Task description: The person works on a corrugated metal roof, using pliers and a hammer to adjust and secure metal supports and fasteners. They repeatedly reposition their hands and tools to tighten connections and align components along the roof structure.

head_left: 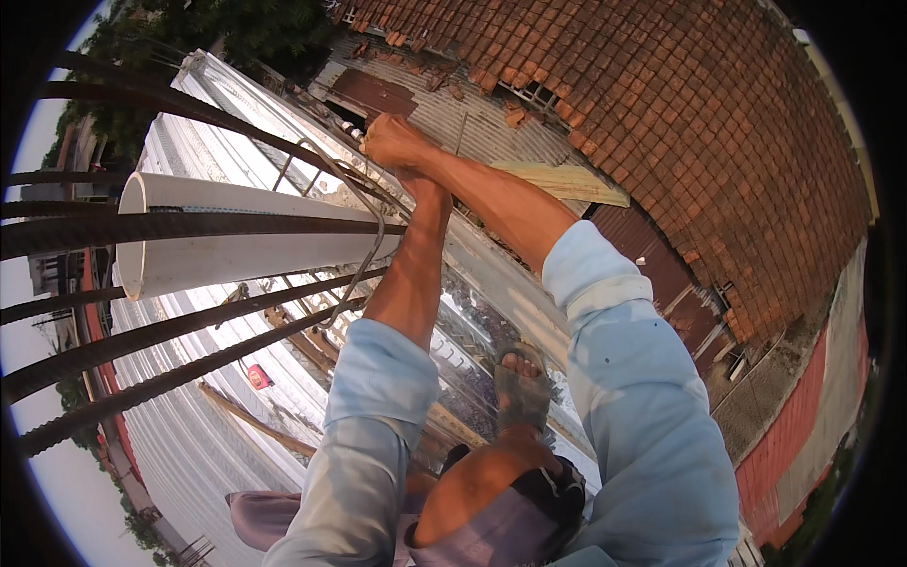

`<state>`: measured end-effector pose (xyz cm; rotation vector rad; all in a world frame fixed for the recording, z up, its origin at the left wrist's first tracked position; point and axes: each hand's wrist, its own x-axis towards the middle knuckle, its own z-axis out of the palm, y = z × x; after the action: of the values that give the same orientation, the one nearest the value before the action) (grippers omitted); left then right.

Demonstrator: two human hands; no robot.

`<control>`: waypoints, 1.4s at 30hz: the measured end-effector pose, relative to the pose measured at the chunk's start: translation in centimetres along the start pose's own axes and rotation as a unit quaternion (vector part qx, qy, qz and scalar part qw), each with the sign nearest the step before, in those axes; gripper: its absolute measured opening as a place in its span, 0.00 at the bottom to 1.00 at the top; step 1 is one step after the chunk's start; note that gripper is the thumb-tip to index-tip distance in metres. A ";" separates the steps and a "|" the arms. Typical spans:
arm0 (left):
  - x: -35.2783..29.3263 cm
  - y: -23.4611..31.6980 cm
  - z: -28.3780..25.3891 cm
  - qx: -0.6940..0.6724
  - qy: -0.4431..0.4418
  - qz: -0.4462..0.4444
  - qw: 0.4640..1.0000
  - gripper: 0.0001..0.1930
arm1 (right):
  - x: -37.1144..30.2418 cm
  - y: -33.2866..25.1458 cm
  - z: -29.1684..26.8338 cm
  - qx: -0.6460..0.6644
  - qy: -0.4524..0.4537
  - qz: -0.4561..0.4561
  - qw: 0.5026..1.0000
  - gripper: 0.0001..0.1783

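My right hand is closed in a fist at the upper middle, beyond the bars. A small white and dark piece shows beside the fist; what it belongs to is unclear. My left hand lies under my right wrist, its fingers mostly hidden there. Left of both hands, dark ribbed steel bars run in from the left edge. Among them lies a wide white plastic pipe with its open end to the left. A bent metal stirrup crosses the bars close to my left forearm.
Shiny corrugated sheets spread below on the left, with a red tape measure and a wooden stick on them. My sandalled foot stands near a ledge. Downward to the right lies a tiled roof with a pale plank by its edge.
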<state>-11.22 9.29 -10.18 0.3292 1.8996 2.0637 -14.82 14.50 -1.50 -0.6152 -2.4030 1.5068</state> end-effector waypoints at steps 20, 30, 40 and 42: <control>0.4 -1.0 -2.5 -0.115 -0.080 -0.071 0.988 0.14 | 2.3 -2.2 0.0 0.111 -0.077 0.210 0.968 0.12; -4.1 -2.5 -1.4 -0.116 -0.088 -0.024 0.989 0.10 | 3.4 -0.4 2.7 0.203 -0.071 0.248 0.945 0.15; -8.3 -0.2 -2.2 -0.217 -0.075 -0.098 0.968 0.11 | 4.3 0.2 5.7 0.268 0.042 0.239 0.932 0.09; -7.6 -0.2 -2.8 -0.210 -0.068 -0.090 0.971 0.12 | 3.5 -0.6 5.1 0.258 0.039 0.199 0.945 0.10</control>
<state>-5.27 3.83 -10.29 0.1818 1.3177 2.1838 -20.19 11.82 -3.28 -1.0407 -1.7672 2.1163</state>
